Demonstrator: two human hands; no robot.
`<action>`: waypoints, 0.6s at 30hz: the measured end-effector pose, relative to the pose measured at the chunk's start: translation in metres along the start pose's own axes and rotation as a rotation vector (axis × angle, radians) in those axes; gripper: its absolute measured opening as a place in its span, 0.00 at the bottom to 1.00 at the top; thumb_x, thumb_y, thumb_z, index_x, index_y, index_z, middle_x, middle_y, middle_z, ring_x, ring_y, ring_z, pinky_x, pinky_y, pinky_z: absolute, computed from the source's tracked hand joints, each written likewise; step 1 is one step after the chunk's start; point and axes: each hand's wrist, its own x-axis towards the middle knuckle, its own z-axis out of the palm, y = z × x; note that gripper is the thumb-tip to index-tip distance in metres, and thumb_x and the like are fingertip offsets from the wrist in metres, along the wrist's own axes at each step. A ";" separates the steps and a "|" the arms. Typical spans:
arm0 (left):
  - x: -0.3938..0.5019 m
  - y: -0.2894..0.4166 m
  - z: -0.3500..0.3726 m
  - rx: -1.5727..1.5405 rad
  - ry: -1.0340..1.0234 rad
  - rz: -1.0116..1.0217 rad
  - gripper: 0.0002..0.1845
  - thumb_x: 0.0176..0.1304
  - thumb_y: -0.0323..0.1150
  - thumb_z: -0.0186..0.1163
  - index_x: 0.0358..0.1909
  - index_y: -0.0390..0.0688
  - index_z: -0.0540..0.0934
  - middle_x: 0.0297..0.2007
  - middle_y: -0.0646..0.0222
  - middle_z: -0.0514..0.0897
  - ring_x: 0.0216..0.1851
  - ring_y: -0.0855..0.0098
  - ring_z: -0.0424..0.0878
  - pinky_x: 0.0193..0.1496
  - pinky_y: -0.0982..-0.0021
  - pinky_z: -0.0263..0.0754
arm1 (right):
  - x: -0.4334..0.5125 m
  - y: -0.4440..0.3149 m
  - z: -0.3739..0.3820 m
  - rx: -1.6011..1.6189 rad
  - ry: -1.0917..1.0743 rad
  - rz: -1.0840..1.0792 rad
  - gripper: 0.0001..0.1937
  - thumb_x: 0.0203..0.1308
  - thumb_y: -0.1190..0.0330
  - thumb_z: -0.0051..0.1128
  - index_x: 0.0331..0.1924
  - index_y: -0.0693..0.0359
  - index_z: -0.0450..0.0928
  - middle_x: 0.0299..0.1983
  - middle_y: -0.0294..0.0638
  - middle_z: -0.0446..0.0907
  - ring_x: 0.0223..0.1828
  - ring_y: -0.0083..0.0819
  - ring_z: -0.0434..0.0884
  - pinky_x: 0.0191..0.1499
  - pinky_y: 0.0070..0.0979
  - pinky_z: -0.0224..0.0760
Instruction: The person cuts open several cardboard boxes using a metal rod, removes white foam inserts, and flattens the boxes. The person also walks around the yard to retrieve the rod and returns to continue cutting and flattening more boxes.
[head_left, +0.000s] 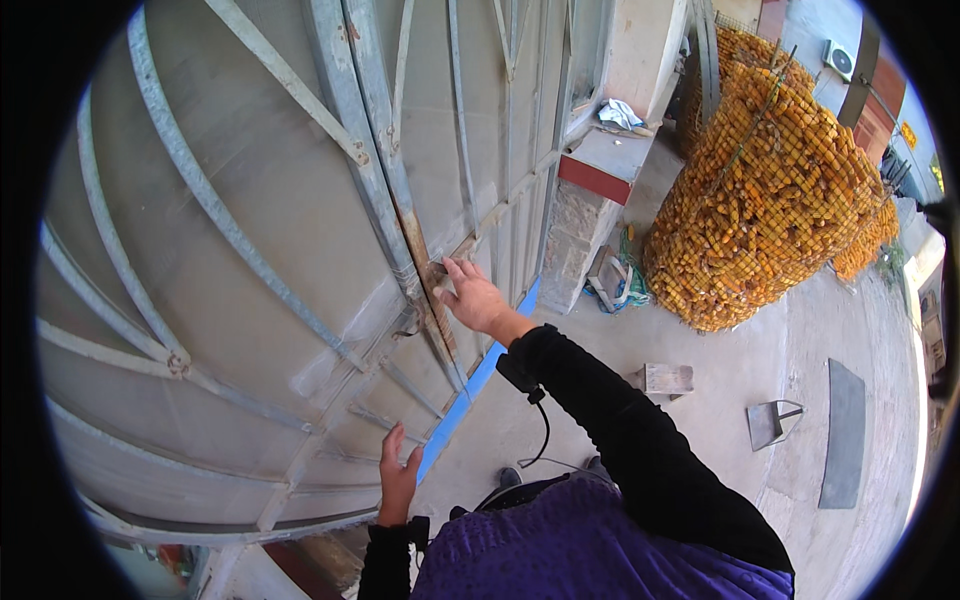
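Observation:
A tall metal double gate (240, 247) with grey panels and pale steel bars stands before me. Its two leaves meet along upright metal edges, rusty around the middle. My right hand (474, 296) reaches to this seam, its fingertips at a small rusty metal latch piece (436, 268). The fingers partly cover that piece, so a firm grip cannot be made out. Lower down, my left hand (397, 469) is raised near the gate with fingers apart and nothing in it. A bent metal hook (409, 328) sits beside the seam.
Right of the gate rises a masonry pillar (574, 240) with a ledge holding a cloth (620, 114). Behind it stands a mesh crib of corn cobs (765, 202). A wooden stool (667, 379), a metal dustpan (769, 425) and a grey mat (843, 435) lie on the concrete floor.

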 end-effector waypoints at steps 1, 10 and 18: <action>-0.004 -0.004 -0.004 -0.008 0.010 0.005 0.31 0.62 0.29 0.64 0.66 0.37 0.66 0.63 0.55 0.71 0.66 0.60 0.69 0.69 0.60 0.59 | -0.001 -0.002 0.003 -0.053 -0.027 0.007 0.33 0.64 0.56 0.53 0.69 0.66 0.59 0.66 0.51 0.65 0.67 0.49 0.64 0.68 0.37 0.59; -0.015 -0.045 -0.022 -0.132 0.076 -0.170 0.31 0.65 0.28 0.60 0.68 0.38 0.62 0.65 0.50 0.68 0.66 0.56 0.67 0.68 0.59 0.61 | 0.002 0.003 -0.011 0.002 -0.061 -0.011 0.31 0.64 0.56 0.54 0.67 0.61 0.63 0.58 0.50 0.72 0.60 0.49 0.69 0.63 0.38 0.64; 0.005 -0.039 -0.012 -0.198 0.093 -0.252 0.32 0.64 0.28 0.61 0.68 0.37 0.62 0.63 0.52 0.69 0.63 0.59 0.70 0.64 0.62 0.66 | -0.001 0.032 -0.025 0.183 -0.121 -0.153 0.28 0.65 0.60 0.54 0.67 0.61 0.63 0.59 0.50 0.71 0.60 0.50 0.70 0.62 0.38 0.65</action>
